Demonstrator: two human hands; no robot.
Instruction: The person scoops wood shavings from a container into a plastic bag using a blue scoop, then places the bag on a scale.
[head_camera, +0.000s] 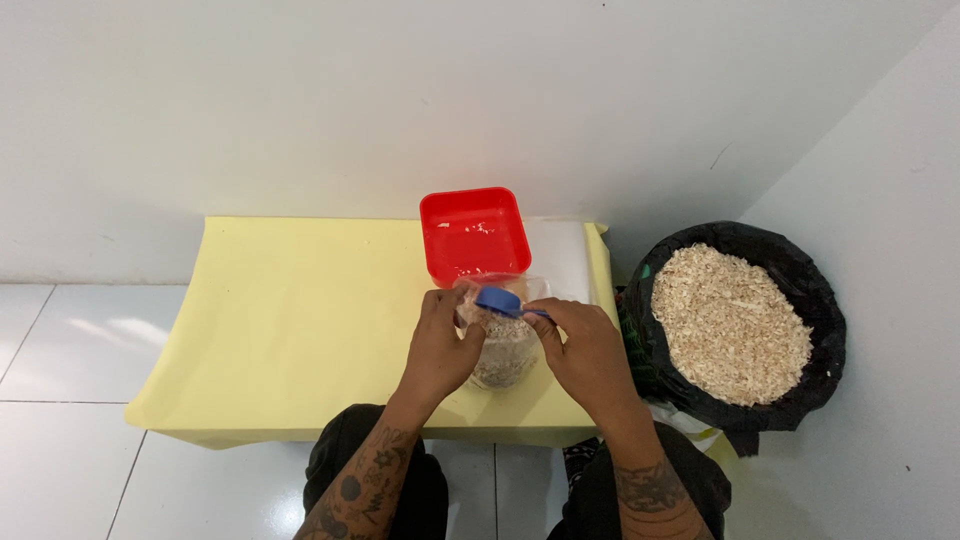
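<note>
White walls and a white tiled floor frame a low worktop (290, 330) covered in a pale yellow sheet. To its right stands a big black bag (745, 325), open and rolled down, full of pale wood shavings (728, 322). A red square tub (474, 235) sits at the worktop's far edge, apparently empty apart from a few flecks.

In front of the tub, between the two hands, is a clear plastic bag (503, 350), upright and partly filled with the same shavings. The left hand (442, 345) has its fingers curled and pinching the bag's left rim, holding the mouth open. The right hand (588, 355) has its fingers pressed together around the handle of a small blue scoop (499, 300), which hovers tilted right over the bag's mouth.

The likeliest mishap, as I judge it, is spillage: the mouth is narrow and limp, so if the left pinch slackens it could fold shut and the shavings would scatter over the yellow sheet. The bag also looks soft-bottomed and could slump sideways.
</note>
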